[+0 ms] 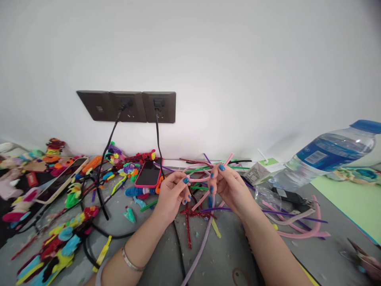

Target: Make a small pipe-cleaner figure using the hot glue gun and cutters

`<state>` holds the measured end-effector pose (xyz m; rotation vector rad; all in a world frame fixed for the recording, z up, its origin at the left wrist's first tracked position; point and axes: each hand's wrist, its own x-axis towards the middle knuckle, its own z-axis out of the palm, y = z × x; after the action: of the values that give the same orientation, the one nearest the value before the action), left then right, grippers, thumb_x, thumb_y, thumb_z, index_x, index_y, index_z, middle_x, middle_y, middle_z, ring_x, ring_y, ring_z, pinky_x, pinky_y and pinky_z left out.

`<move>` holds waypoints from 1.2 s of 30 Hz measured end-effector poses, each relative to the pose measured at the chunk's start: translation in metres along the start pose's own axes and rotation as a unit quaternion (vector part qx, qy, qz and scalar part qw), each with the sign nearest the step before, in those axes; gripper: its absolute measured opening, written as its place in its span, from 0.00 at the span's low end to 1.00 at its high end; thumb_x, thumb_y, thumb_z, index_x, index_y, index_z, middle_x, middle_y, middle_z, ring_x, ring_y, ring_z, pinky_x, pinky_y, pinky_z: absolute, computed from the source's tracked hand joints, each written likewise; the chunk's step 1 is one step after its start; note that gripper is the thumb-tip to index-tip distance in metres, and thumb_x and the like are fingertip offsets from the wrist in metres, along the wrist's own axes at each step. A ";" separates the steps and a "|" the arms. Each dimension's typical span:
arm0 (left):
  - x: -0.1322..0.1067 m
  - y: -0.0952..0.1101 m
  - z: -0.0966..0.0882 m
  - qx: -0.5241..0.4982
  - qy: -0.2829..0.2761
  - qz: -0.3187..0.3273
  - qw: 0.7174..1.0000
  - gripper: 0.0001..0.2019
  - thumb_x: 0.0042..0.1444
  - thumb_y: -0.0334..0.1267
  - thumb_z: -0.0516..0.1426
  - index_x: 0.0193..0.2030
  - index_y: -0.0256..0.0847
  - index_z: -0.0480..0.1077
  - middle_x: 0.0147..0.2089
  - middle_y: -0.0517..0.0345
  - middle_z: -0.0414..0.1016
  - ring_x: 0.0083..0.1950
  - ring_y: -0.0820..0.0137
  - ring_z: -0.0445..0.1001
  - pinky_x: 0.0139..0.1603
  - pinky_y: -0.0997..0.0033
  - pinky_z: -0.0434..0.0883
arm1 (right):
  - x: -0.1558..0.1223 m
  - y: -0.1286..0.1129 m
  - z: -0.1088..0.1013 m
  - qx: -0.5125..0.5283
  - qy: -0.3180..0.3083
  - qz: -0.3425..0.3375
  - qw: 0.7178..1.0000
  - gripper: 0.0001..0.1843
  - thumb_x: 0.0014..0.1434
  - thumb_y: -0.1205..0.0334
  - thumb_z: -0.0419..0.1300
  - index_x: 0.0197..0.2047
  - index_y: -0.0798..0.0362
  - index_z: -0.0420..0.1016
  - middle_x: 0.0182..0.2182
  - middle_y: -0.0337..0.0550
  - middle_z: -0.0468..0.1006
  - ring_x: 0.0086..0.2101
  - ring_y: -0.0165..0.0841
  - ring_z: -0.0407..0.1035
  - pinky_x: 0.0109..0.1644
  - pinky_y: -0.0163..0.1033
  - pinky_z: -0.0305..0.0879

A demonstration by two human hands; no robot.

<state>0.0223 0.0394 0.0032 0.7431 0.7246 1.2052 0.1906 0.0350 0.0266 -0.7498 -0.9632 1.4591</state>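
Both my hands meet over the grey tabletop (226, 258), pinching the same pink pipe cleaner (199, 179) between them. My left hand (172, 194) is curled shut on one end, its blue-painted nails showing. My right hand (226, 186) grips the other part with thumb and fingers closed. The pink strand is bent into loops between the hands, and a pale lilac pipe cleaner (203, 242) trails down from them toward me. A red glittery pipe cleaner (188, 226) lies just under the hands.
A pink-cased phone (148, 174) lies behind my left hand. Black cables (104, 159) run from wall sockets (127, 106). Finished colourful pipe-cleaner pieces (59, 242) crowd the left side beside a second phone (61, 179). A water bottle (324, 155) lies on its side at the right, near loose pink strands (300, 232).
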 end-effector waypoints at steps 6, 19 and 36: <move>0.000 0.002 0.001 0.008 0.005 -0.011 1.000 0.19 0.42 0.48 0.70 0.33 0.38 0.71 0.16 0.68 0.67 0.15 0.79 0.64 0.15 0.81 0.55 | 0.000 0.000 -0.002 -0.001 -0.013 0.004 1.000 0.18 0.59 0.47 0.63 0.28 0.53 0.72 0.15 0.37 0.73 0.18 0.28 0.67 0.23 0.30 0.65; -0.005 0.001 0.002 0.099 -0.103 -0.065 0.988 0.19 0.49 0.50 0.66 0.31 0.38 0.67 0.18 0.62 0.71 0.16 0.78 0.65 0.18 0.80 0.58 | -0.001 -0.003 0.000 0.059 -0.033 -0.063 0.996 0.15 0.63 0.49 0.60 0.30 0.51 0.74 0.12 0.32 0.65 0.19 0.27 0.61 0.25 0.31 0.61; -0.006 -0.002 0.004 0.107 -0.124 -0.099 0.982 0.20 0.44 0.50 0.69 0.33 0.36 0.72 0.24 0.61 0.71 0.22 0.76 0.70 0.21 0.77 0.69 | 0.001 -0.004 0.001 0.044 0.024 -0.059 0.997 0.16 0.58 0.48 0.64 0.28 0.50 0.72 0.14 0.33 0.68 0.18 0.28 0.62 0.25 0.33 0.64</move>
<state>0.0252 0.0326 0.0044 0.9566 0.7086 0.8444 0.1914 0.0360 0.0302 -0.6506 -0.8857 1.3664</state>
